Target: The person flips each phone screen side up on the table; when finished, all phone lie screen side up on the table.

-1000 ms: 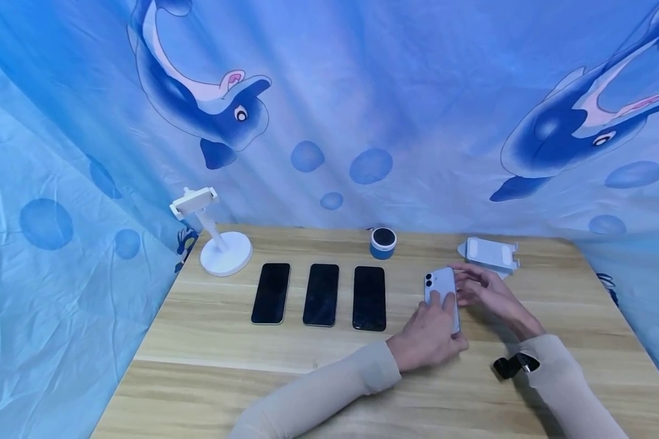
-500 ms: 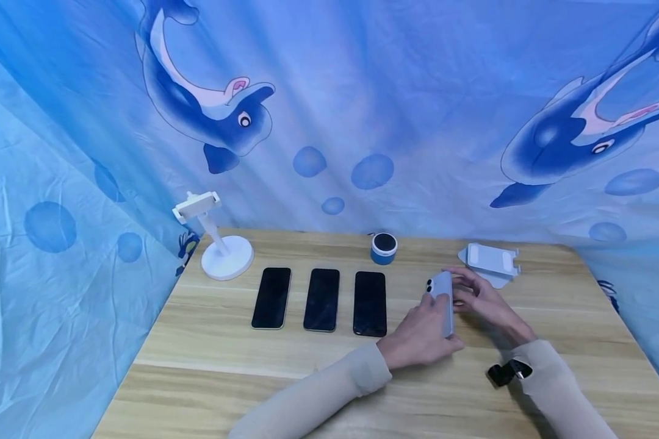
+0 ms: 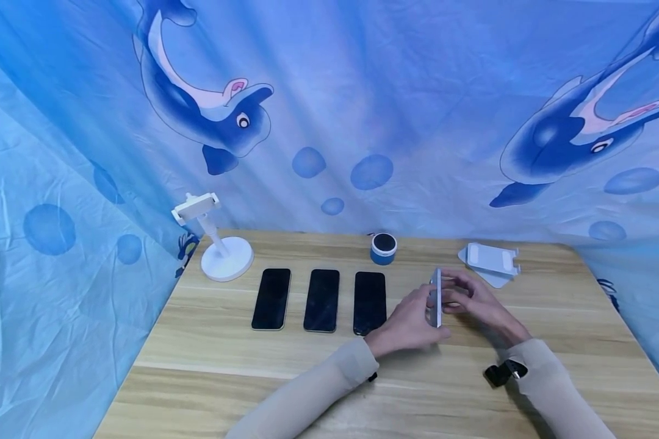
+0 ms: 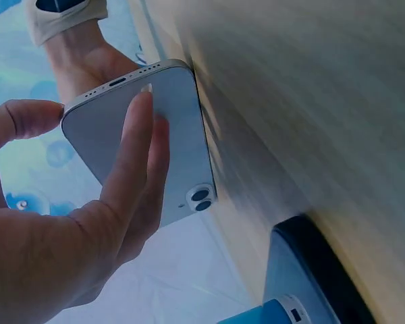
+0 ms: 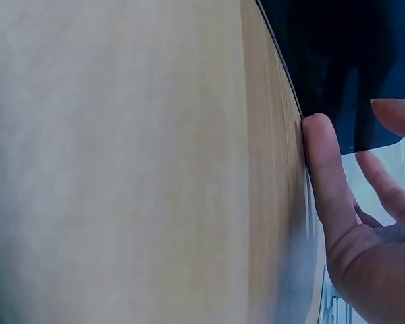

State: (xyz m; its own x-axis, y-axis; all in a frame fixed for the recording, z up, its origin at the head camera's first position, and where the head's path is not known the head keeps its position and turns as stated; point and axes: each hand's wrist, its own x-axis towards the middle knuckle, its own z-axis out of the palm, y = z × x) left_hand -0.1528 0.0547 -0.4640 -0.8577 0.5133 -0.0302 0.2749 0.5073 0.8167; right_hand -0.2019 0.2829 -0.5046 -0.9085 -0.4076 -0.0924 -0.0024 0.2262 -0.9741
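Observation:
A pale smartphone (image 3: 436,299) stands on its long side, near upright on the table, edge-on in the head view. My left hand (image 3: 412,320) holds it, with the thumb at the port-end corner and two fingers (image 4: 131,145) flat against the back, as the left wrist view shows. Its twin camera lenses (image 4: 200,199) face the left hand. My right hand (image 3: 480,302) is on the dark screen side (image 5: 351,61), one fingertip (image 5: 317,135) at the lower edge and the other fingers loosely bent around the top end. Part of the right hand is hidden behind the phone in the left wrist view.
Three black phones lie in a row: a left one (image 3: 271,299), a middle one (image 3: 321,300) and a right one (image 3: 370,299) beside my left hand. Behind are a white phone stand (image 3: 226,259), a small blue speaker (image 3: 382,255) and a folded pale stand (image 3: 491,259).
The pale phone has turned from lying with its back up to standing on edge. Both hands have shifted a little to the left with it.

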